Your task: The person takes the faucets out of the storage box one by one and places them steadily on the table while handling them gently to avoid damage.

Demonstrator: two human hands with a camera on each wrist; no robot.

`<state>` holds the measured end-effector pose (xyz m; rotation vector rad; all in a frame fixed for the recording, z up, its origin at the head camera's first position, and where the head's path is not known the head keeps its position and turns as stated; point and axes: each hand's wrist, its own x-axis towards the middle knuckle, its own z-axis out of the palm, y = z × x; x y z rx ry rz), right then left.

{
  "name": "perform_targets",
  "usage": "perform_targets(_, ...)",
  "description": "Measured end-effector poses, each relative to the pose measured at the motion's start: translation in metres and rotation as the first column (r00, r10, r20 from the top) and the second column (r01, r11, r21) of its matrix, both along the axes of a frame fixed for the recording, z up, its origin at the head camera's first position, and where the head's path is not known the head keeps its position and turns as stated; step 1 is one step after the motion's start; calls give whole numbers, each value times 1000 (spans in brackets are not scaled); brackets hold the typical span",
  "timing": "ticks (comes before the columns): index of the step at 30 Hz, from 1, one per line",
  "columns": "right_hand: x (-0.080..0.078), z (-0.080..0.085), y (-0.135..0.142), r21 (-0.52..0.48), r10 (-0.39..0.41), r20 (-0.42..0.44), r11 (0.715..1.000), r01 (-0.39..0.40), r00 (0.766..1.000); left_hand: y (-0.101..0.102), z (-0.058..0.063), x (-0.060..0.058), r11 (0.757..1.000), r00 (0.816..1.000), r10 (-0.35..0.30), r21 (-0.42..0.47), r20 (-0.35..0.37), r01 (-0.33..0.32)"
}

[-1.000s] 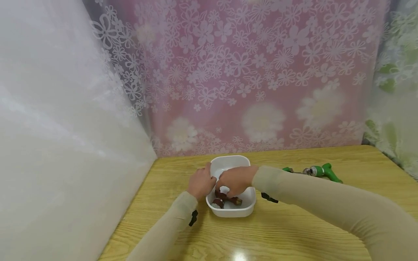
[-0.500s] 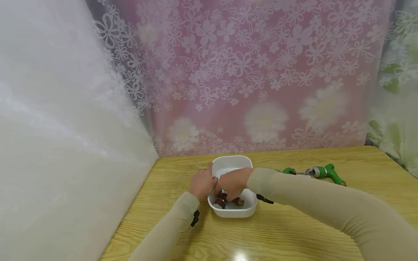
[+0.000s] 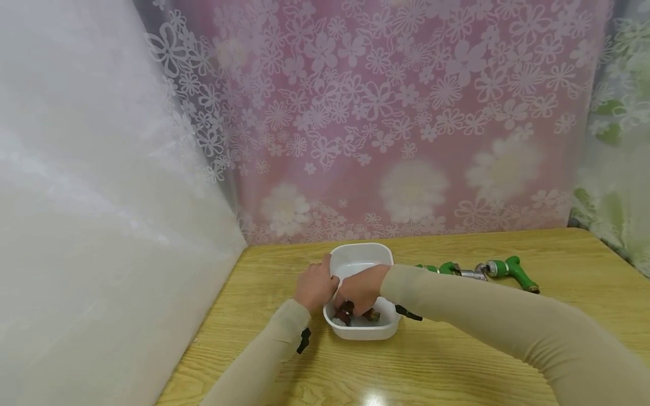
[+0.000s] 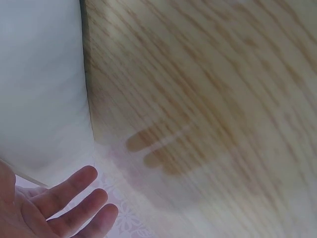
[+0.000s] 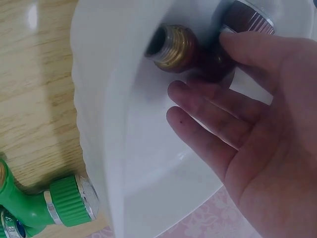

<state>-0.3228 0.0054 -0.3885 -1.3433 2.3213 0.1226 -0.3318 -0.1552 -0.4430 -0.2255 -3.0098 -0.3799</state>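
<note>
A white plastic basin (image 3: 363,334) stands on the table; its outer wall fills the upper left of the left wrist view. My left hand (image 3: 315,286) grips its left rim, with other fingers (image 4: 74,191) spread outside the wall. Inside the basin lies a dark red-brown pipe fitting (image 5: 210,62) with a threaded brass end and a ribbed, chrome-edged knob (image 5: 249,19). My right hand (image 3: 359,289) reaches in and pinches this fitting between thumb and index finger. The right hand's remaining fingers are loosely extended, and the hand hides part of the fitting in the head view.
Right of the basin, several green fittings (image 3: 513,270) with metal parts lie on the wood-grain table (image 3: 437,361), partly behind the right sleeve. A white sheet (image 3: 101,225) hangs at the left and a pink flowered curtain (image 3: 406,141) at the back.
My right hand has moved lower and slightly left into the basin, onto the red-brown fitting. More of the green fittings shows past the sleeve. The left hand stays on the rim.
</note>
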Motion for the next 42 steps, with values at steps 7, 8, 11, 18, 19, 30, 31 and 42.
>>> perform_targets(7, -1, -5, 1, -26, -15, 33, 1000, 16, 999, 0, 1, 2, 1000, 1000, -9, 13, -4, 9)
perform_targets(8, -1, -5, 1, -33, -16, 39, 999, 17, 999, 0, 1, 2, 1000, 1000, -10, 13, -3, 10)
perform_targets(11, 1, -5, 1, -62, -12, 32, 998, 14, 999, 0, 0, 1, 1000, 1000, -18, 22, -5, 18)
perform_targets(18, 4, 0, 7, -103, -12, 13, 995, 13, 1000, 1, -2, 1, 999, 999, -25, 22, -22, 26)
perform_targets(19, 4, 0, 8, -110, -7, 9, 994, 8, 1000, 1, -2, 1, 999, 999, -26, 22, -19, 27)
perform_targets(30, 1, 19, 23, -150, 15, -43, 988, -21, 999, 1, -1, 2, 999, 998, -37, 14, -43, 38)
perform_targets(31, 1, 22, 25, -155, 11, -43, 988, -18, 999, 1, -1, 2, 999, 999, -35, 16, -38, 36)
perform_targets(42, 5, 50, 45, -222, -74, 10, 972, 74, 997, 4, 1, 3, 1000, 1000, -10, 4, 4, 10)
